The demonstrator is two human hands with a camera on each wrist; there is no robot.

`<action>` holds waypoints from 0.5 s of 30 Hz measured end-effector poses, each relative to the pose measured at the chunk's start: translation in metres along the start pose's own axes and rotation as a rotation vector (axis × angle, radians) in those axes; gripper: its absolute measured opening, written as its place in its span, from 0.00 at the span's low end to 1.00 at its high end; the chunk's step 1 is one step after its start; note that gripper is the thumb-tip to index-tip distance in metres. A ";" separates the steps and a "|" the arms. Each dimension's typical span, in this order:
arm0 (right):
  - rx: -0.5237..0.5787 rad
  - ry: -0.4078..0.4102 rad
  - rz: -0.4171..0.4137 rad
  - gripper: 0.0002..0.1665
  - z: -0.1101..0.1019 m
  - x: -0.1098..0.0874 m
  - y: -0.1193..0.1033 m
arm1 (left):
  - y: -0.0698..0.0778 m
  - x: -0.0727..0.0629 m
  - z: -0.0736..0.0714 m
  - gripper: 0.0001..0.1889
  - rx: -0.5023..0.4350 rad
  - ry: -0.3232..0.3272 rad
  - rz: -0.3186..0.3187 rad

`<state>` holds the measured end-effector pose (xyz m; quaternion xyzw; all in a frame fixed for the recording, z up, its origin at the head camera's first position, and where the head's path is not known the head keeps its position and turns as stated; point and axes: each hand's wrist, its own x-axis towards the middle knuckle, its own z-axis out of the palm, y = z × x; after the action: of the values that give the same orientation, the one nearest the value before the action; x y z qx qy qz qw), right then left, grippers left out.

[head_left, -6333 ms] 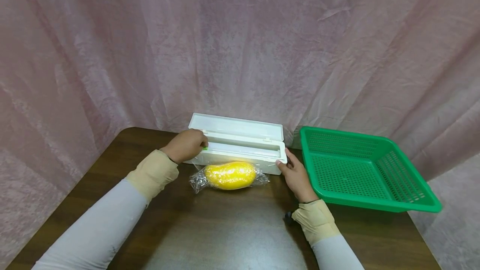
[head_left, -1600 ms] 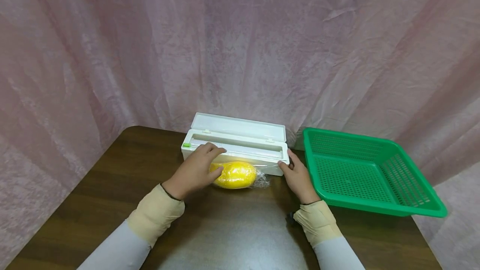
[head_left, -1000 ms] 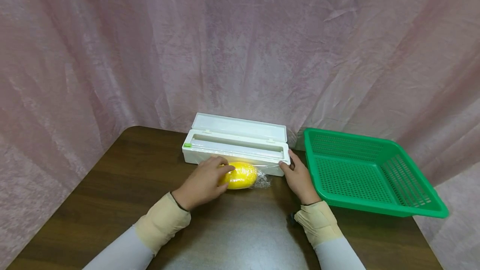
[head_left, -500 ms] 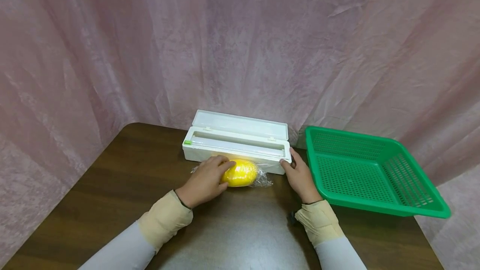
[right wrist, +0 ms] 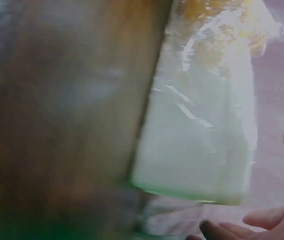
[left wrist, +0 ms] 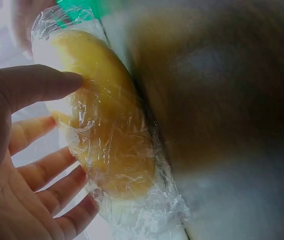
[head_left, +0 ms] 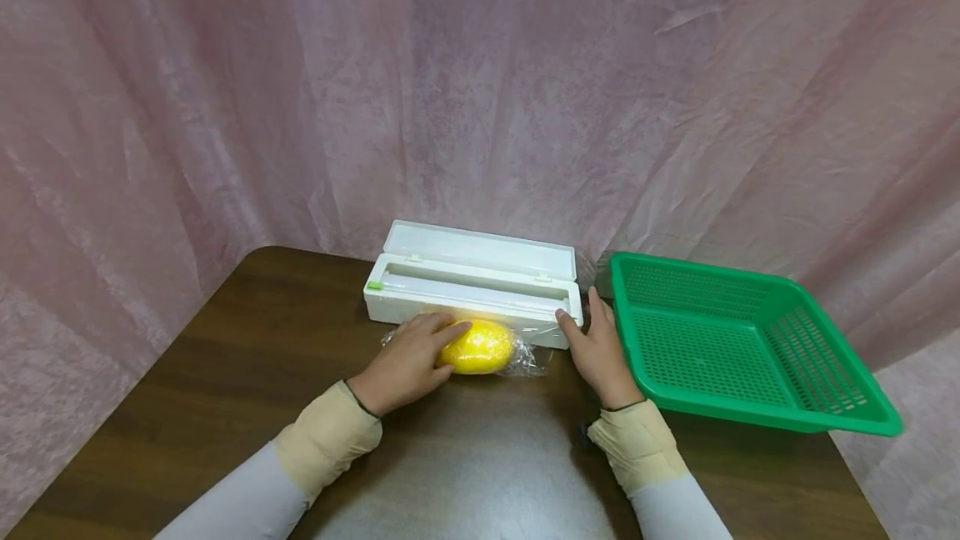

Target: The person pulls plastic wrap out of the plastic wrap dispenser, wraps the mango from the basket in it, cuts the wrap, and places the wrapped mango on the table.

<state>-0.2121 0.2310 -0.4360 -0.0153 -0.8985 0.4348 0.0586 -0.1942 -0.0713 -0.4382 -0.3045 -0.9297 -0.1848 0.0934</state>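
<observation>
A yellow oval fruit (head_left: 483, 350) in crinkled cling film lies before the white cling film box (head_left: 393, 307), its lid (head_left: 480, 250) raised. My left hand (head_left: 405, 363) grips the fruit's left end. In the left wrist view, the thumb presses one side of the wrapped fruit (left wrist: 99, 75), with the fingers curved against the other. My right hand (head_left: 598, 357) stands at the box's right end, thumb and fingers spread apart. The right wrist view shows its fingers (right wrist: 277, 220) apart from the box (right wrist: 192, 140). Film clings to the box front.
A green plastic basket (head_left: 708, 402) stands to the right, close by the right hand. The brown wooden table (head_left: 480, 473) carries everything. Behind it hangs a pink curtain (head_left: 480, 90). A small green slider (head_left: 374, 285) sits at the box's left front edge.
My left hand moved from the box's left end down to the fruit and took hold of it. Just now the right hand loosened from the box end, its fingers spreading.
</observation>
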 end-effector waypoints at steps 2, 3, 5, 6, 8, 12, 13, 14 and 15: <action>-0.044 0.070 -0.088 0.50 0.001 -0.004 -0.007 | -0.001 0.000 0.000 0.32 0.009 -0.001 0.005; -0.061 0.109 -0.147 0.49 0.002 -0.006 -0.012 | -0.001 0.000 0.000 0.33 0.013 -0.003 0.007; -0.097 0.177 -0.296 0.48 0.006 -0.010 -0.020 | -0.002 0.000 0.000 0.34 0.013 -0.006 0.010; -0.114 0.200 -0.373 0.47 0.008 -0.013 -0.024 | -0.002 0.000 0.000 0.34 0.015 -0.008 0.011; -0.143 0.209 -0.527 0.46 0.015 -0.017 -0.031 | -0.004 0.000 0.001 0.36 0.024 -0.015 0.011; -0.204 0.149 -0.749 0.45 0.028 -0.026 -0.040 | -0.006 0.001 0.004 0.38 0.037 -0.042 0.001; -0.215 0.124 -0.786 0.45 0.031 -0.028 -0.041 | -0.006 0.001 0.005 0.38 0.033 -0.047 -0.003; -0.233 0.099 -0.815 0.44 0.034 -0.029 -0.042 | -0.007 0.001 0.005 0.38 0.026 -0.051 -0.008; -0.249 0.074 -0.833 0.43 0.036 -0.030 -0.042 | -0.007 0.000 0.006 0.38 0.014 -0.052 -0.011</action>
<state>-0.1853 0.1743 -0.4281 0.3259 -0.8708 0.2614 0.2591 -0.1992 -0.0740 -0.4454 -0.3036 -0.9348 -0.1707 0.0703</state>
